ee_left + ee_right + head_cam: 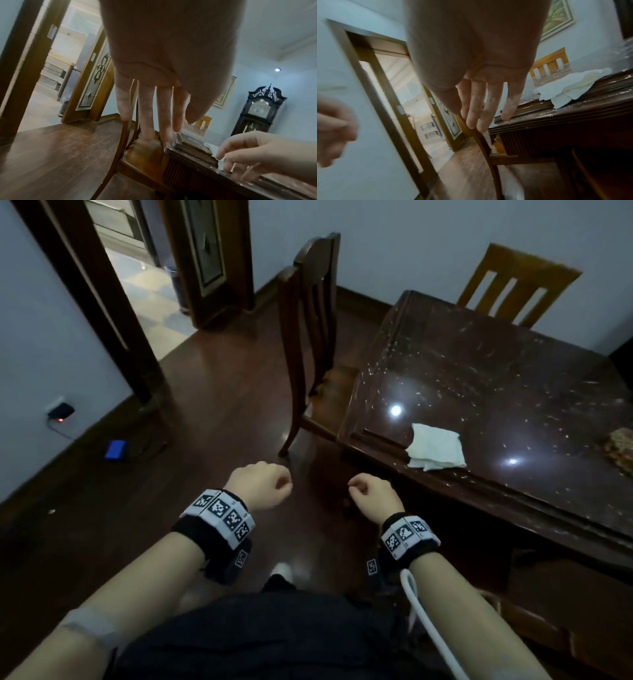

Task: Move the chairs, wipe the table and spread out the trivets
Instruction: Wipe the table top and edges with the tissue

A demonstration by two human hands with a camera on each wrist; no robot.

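Note:
A dark wooden chair (pixel 308 337) stands at the left end of the dark glossy table (pixel 496 364), its seat partly under the top. Behind the table's far side is a lighter chair (pixel 517 285). White crumbs speckle the tabletop. A folded white cloth (pixel 435 446) lies near the front left corner, and a patterned trivet (pixel 620 448) is cut off at the right edge. My left hand (pixel 263 486) and right hand (pixel 371 494) hover over the floor before the table corner, fingers relaxed, holding nothing. The wrist views show the left hand (pixel 159 108) and right hand (pixel 488 105) with loose fingers.
An open doorway (pixel 144 285) with a glazed wooden door lies to the far left. A blue object (pixel 116 449) and a plugged-in charger (pixel 61 412) sit by the left wall. A grandfather clock (pixel 260 108) stands at the far wall. Bare wood floor stretches left of the dark chair.

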